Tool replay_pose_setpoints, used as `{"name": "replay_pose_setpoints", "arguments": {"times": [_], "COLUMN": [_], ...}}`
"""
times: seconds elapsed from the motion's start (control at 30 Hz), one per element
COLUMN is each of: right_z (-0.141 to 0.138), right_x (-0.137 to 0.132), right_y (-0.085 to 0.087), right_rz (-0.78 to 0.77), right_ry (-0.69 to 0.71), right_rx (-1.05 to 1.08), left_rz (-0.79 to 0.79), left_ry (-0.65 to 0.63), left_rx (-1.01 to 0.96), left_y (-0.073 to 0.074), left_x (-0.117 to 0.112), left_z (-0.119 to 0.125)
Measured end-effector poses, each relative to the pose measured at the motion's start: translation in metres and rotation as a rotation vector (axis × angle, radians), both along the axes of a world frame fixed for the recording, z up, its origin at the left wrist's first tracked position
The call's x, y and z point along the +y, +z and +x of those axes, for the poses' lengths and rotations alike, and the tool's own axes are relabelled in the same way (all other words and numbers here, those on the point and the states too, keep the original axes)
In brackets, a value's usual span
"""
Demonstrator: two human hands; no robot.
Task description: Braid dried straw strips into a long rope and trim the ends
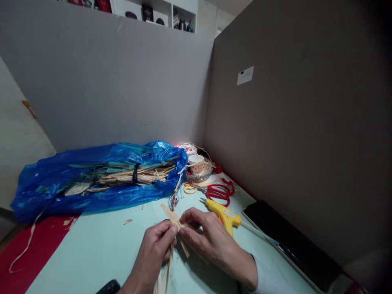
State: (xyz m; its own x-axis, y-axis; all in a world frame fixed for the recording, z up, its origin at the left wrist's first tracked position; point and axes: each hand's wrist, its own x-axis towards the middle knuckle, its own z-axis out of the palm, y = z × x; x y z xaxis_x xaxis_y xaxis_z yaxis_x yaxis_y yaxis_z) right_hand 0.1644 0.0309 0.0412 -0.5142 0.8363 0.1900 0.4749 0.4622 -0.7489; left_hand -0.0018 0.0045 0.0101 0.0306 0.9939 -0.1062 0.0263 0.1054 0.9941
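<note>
My left hand (158, 241) pinches pale, flat dried leaf strips (169, 213) between thumb and forefinger, above the mint-green table cover. One pointed end sticks up past the fingertips, and longer strips (164, 277) trail down under the hand toward the near edge. My right hand (206, 234) is closed at the same spot, thumb and fingers at the strips from the right side. A short end pokes out below, between the two hands. Just beyond my right hand lies a yellow glue gun (225, 214) with a clear glue stick in its back.
A blue plastic bag (101, 163) holding a tied bundle of dried leaves (147, 174) lies at the back left. Red-handled scissors (218, 192), orange-handled scissors (190, 188), and a paper cup (196, 163) in a woven basket (200, 176) stand behind. A black flat device (290, 241) lies right, beside grey partitions (290, 102).
</note>
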Motion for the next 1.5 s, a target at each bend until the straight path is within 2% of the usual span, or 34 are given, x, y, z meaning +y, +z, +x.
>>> {"name": "replay_pose_setpoints", "arguments": {"times": [0.2, 0.37, 0.43, 0.53, 0.6, 0.63, 0.67, 0.7, 0.77, 0.8, 0.83, 0.9, 1.0, 1.03, 1.07, 1.13, 1.17, 1.23, 1.4, 1.5], "right_z": [0.001, 0.01, 0.015, 0.013, 0.0, -0.009, -0.019, -0.029, -0.045, -0.05, -0.052, -0.049, -0.031, -0.024, -0.017, -0.008, -0.006, -0.004, -0.001, 0.003], "right_x": [0.007, 0.019, 0.021, 0.023, 0.033, 0.043, 0.056, 0.072, 0.105, 0.118, 0.126, 0.128, 0.095, 0.08, 0.065, 0.04, 0.032, 0.025, 0.031, 0.033], "right_y": [-0.001, -0.003, 0.002, 0.022, 0.045, 0.058, 0.072, 0.085, 0.106, 0.11, 0.11, 0.097, 0.056, 0.043, 0.032, 0.016, 0.012, 0.006, 0.007, 0.01], "right_rz": [-0.203, -0.097, -0.135, -0.355, -0.487, -0.501, -0.479, -0.452, -0.409, -0.377, -0.349, -0.343, -0.384, -0.399, -0.354, -0.207, -0.162, -0.165, -0.434, -0.464], "right_ry": [0.004, -0.121, -0.092, 0.128, 0.27, 0.283, 0.259, 0.173, -0.1, -0.159, -0.189, -0.193, -0.101, -0.052, 0.035, 0.083, 0.085, 0.088, 0.135, 0.137], "right_rx": [0.07, 0.246, 0.277, 0.245, 0.219, 0.242, 0.342, 0.516, 0.839, 0.89, 0.918, 0.917, 0.812, 0.726, 0.52, 0.22, 0.105, 0.019, 0.157, 0.19], "left_rz": [-0.004, -0.012, -0.022, -0.03, -0.028, -0.027, -0.028, -0.029, -0.026, -0.025, -0.027, -0.037, -0.05, -0.052, -0.056, -0.065, -0.066, -0.06, -0.045, -0.053], "left_ry": [0.025, 0.04, 0.044, 0.035, 0.029, 0.031, 0.036, 0.041, 0.05, 0.052, 0.051, 0.043, 0.032, 0.035, 0.04, 0.045, 0.045, 0.045, 0.084, 0.103], "left_rx": [-0.029, -0.041, -0.054, -0.063, -0.057, -0.05, -0.045, -0.041, -0.036, -0.036, -0.039, -0.053, -0.094, -0.109, -0.127, -0.159, -0.168, -0.162, -0.137, -0.123], "left_y": [-0.001, -0.002, -0.001, 0.0, 0.0, 0.0, -0.001, -0.002, -0.003, -0.003, -0.003, -0.002, 0.0, 0.0, -0.001, -0.002, -0.003, -0.003, 0.001, 0.005], "left_x": [-0.001, -0.002, -0.002, -0.001, -0.001, 0.0, 0.0, 0.001, 0.001, 0.002, 0.002, 0.002, 0.002, 0.002, 0.002, 0.001, 0.001, 0.0, -0.002, -0.003], "left_z": [0.0, 0.0, 0.001, 0.002, 0.003, 0.003, 0.003, 0.002, 0.002, 0.001, 0.0, 0.0, 0.0, 0.0, 0.0, -0.001, -0.001, -0.001, 0.001, 0.004]}}
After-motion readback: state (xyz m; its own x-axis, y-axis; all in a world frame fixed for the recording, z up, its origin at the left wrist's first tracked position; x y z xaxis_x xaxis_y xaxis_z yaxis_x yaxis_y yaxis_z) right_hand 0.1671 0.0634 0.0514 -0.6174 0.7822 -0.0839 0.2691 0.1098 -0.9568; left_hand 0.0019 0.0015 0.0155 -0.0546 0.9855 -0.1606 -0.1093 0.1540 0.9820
